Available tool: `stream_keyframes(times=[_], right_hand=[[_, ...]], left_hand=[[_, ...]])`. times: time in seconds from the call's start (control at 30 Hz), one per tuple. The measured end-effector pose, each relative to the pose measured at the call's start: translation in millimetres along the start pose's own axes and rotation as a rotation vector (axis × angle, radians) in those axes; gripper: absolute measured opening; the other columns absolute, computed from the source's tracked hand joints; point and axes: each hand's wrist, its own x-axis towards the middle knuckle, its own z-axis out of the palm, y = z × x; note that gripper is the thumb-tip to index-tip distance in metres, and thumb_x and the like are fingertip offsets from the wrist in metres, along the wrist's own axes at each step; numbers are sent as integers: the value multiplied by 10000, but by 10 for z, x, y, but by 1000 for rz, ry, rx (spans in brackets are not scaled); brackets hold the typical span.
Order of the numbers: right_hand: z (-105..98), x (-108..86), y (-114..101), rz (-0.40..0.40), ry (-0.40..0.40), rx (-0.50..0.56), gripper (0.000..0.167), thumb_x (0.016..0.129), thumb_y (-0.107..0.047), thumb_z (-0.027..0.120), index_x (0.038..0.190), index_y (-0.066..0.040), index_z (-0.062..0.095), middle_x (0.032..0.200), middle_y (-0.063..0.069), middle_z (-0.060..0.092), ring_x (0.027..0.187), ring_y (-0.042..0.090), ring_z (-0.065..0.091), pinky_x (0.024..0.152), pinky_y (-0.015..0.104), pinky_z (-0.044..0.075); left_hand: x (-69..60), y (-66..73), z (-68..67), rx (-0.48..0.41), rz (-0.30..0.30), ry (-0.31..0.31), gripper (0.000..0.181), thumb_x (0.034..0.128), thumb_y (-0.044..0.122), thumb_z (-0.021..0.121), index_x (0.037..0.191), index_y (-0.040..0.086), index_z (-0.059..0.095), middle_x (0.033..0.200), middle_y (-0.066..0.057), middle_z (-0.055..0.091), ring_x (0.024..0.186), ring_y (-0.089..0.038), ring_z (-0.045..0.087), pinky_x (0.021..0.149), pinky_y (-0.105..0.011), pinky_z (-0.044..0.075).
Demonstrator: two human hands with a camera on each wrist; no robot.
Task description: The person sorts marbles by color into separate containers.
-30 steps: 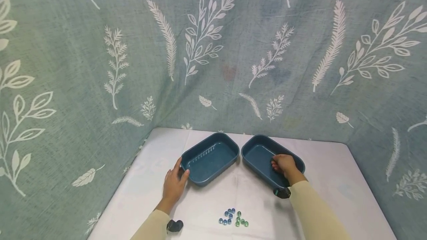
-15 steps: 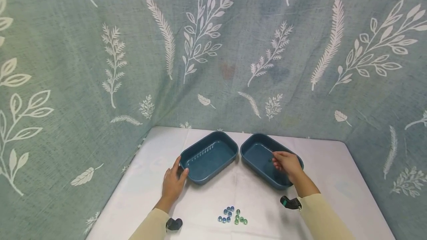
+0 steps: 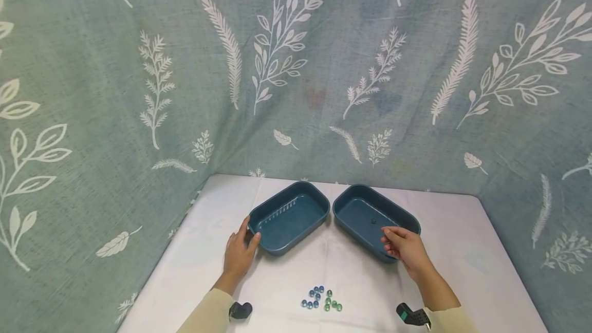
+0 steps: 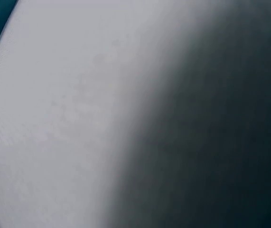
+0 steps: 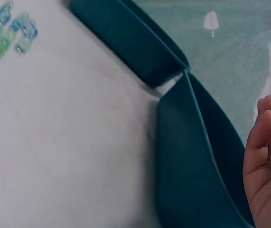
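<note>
Right hand (image 3: 406,251): fingers loosely bent, thumb and forefinger tips near each other, nothing visible between them. Poised over the near end of the right tray (image 3: 353,215); drawn back toward the body and to the right since half a second ago, when it was deeper over the tray.

Single marble (image 3: 373,221), dark green in appearance: on the floor of the right tray, beyond and slightly left of the right fingertips, apart from them. Half a second ago it showed just beside the fingertips; a second ago the hand hid that spot.

Left hand (image 3: 239,252): fingers and thumb spread, touching the near left corner of the left tray (image 3: 291,222); placement unchanged from both earlier frames. The left wrist view is blurred and shows little beyond pale surface and a dark shape.

Blue marbles (image 3: 317,297), seven, and green marbles (image 3: 328,300), five: side by side on the white cloth (image 3: 277,292), between the hands and nearer the body than either; arrangement unchanged.

Trays: dark blue, corners close together, ahead of the hands; unmoved.

Wrist cameras, black: one (image 3: 413,316) behind the right hand, shifted back with it; one (image 3: 240,311) behind the left, unmoved.

Backdrop (image 3: 296,137): grey-green, white leaf pattern, beyond both hands.
</note>
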Motion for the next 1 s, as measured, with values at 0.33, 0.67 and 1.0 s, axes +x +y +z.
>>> stream_keyframes(times=[0.33,0.67,1.0], right_hand=[[191,-326,285,92,37,104,371,967,-142,610,1240,106,566,891,122,647,674,127,582,617,249,528],[290,-507,533,154,62,106,344,964,-133,600,1219,97,586,856,76,646,669,111,575,601,227,516],[454,-627,653,162,-67,65,323,966,-150,610,1159,109,608,813,58,656,645,110,584,582,229,503]], left_hand=[[-13,-9,-5,-12,5,2,659,977,506,515,1533,221,304,1442,-152,473,1281,-385,465,1141,-510,136],[2,-39,14,-4,-13,-9,662,976,526,499,1540,256,281,1461,-135,457,1290,-380,456,1146,-495,126],[4,-37,2,-15,6,-11,666,973,520,510,1539,248,287,1452,-133,468,1290,-371,459,1147,-496,121]])
